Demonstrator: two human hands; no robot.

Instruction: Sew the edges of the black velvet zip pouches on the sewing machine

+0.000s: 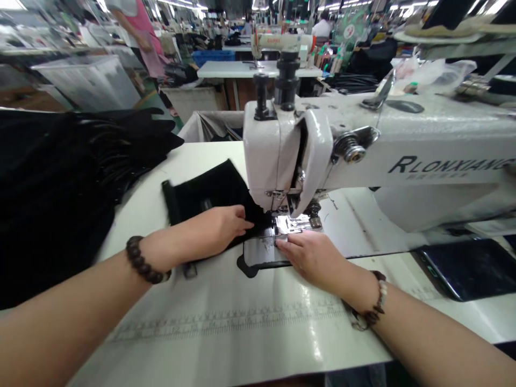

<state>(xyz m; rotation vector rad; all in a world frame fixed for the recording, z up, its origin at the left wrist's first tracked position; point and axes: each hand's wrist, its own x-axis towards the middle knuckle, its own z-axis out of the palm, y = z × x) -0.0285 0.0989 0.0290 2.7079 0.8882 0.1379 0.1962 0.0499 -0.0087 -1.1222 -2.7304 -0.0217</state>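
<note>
Left fingers (243,225) on black fabric (217,188)

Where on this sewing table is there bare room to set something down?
Widest: the pale tabletop between your forearms, crossed by the printed ruler. Narrower: the strip between black pile and black fabric. Crowded: the needle plate under the sewing machine, with your left hand and right hand close by; farther right lies a dark device.

Dark phone-like device (470,269) flat on white sewing table (209,357), right end, near front edge. Ruler markings (237,321) along same front edge. Second sewing machine (282,42) toward right end of far table (221,70); blue crate (213,56) past that table's back left corner. Green fan (351,32) beyond its right edge. Translucent bin (91,80) off left, person in pink (144,40) near it, blurred. Crumpled clear plastic bag (443,75), upper right.
</note>
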